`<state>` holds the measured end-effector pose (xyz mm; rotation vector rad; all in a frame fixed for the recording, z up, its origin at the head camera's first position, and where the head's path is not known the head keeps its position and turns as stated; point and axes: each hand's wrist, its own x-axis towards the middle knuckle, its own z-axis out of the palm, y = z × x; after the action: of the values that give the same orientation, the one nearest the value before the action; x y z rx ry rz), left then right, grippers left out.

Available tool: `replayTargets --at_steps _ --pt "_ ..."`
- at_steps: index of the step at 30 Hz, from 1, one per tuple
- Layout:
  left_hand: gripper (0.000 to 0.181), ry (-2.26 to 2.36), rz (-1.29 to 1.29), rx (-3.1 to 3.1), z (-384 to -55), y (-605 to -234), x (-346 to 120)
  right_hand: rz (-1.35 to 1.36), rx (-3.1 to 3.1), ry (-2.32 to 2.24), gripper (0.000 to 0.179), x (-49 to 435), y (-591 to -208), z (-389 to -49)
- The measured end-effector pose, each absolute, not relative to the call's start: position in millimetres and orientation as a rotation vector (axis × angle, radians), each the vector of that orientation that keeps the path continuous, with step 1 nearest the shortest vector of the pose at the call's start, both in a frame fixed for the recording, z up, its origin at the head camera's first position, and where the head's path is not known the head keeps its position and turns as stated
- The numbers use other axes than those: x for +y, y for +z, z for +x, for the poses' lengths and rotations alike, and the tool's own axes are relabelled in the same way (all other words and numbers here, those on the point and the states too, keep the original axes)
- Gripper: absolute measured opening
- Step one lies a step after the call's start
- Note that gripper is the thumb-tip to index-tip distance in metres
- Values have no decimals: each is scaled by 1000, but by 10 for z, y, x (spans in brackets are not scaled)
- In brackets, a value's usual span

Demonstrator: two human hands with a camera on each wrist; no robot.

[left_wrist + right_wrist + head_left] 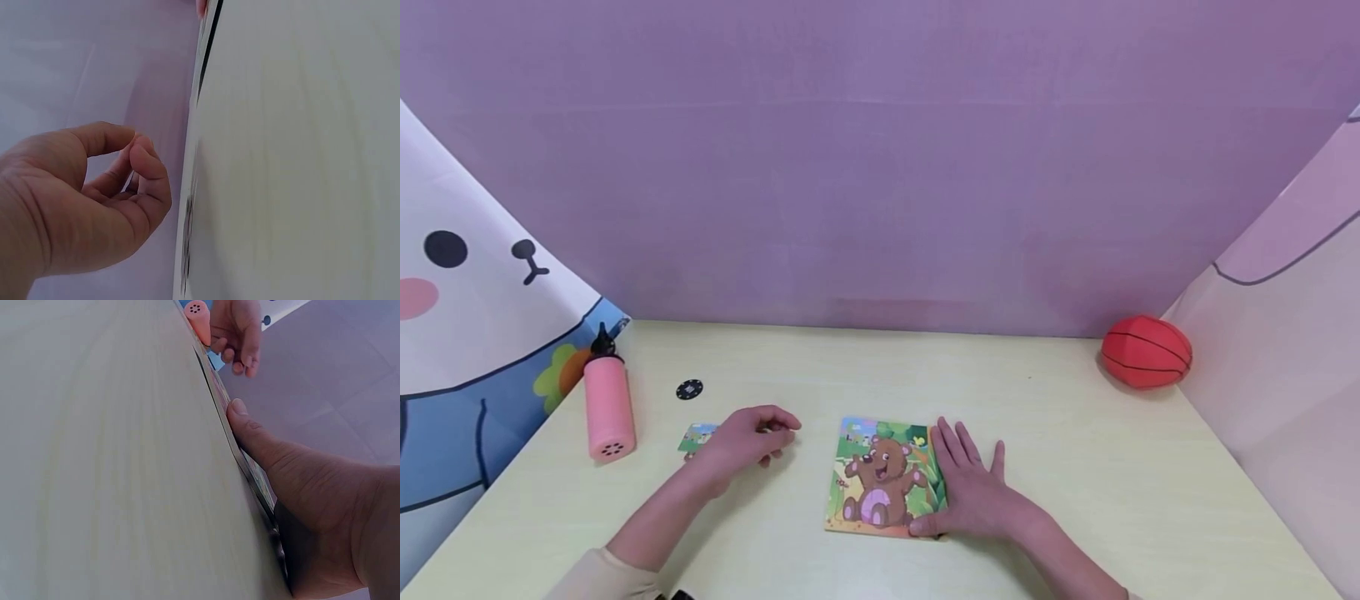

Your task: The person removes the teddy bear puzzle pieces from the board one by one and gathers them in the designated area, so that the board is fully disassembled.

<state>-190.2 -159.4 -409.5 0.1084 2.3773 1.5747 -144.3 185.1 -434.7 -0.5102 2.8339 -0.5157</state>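
The bear picture board lay on the pale table, immediately left of the right hand and a little way to the right of the left one, its printed side up. The print showed a brown bear sitting with arms spread among green leaves. The right hand was spread flat against the board's right side, its thumb on the near right corner and its foremost fingers at the right edge; it was not wrapped round anything. The left hand hung above the table, apart from the board, with its fingers loosely curled and the thumb drawn close to the fingertips; whether those tips touched, I could not tell.

Just behind that left hand, partly hidden by its wrist, was a small picture card with a green and blue print. Farther out from the left hand, beyond the card, lay a black round chip with white marks. Left of the chip, a pink bottle with a black top lay with its dotted end facing the person. Well beyond the right hand, towards the far right corner, was a red ball with dark lines. Past both hands rose a purple backdrop.
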Motion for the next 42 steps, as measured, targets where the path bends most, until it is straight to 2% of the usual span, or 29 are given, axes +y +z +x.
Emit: replayTargets --at_steps 17,23,42 --pt "21 1627 306 2174 -1938 -4168 -929 -496 2828 -508 135 1841 -4344 -1459" --pt "27 1632 340 2132 -1951 -4195 -767 -494 2828 -507 136 1833 -4322 -1446" --pt "23 1589 370 2194 -1958 -4246 -398 -508 2832 -498 137 1849 -4348 -1462"
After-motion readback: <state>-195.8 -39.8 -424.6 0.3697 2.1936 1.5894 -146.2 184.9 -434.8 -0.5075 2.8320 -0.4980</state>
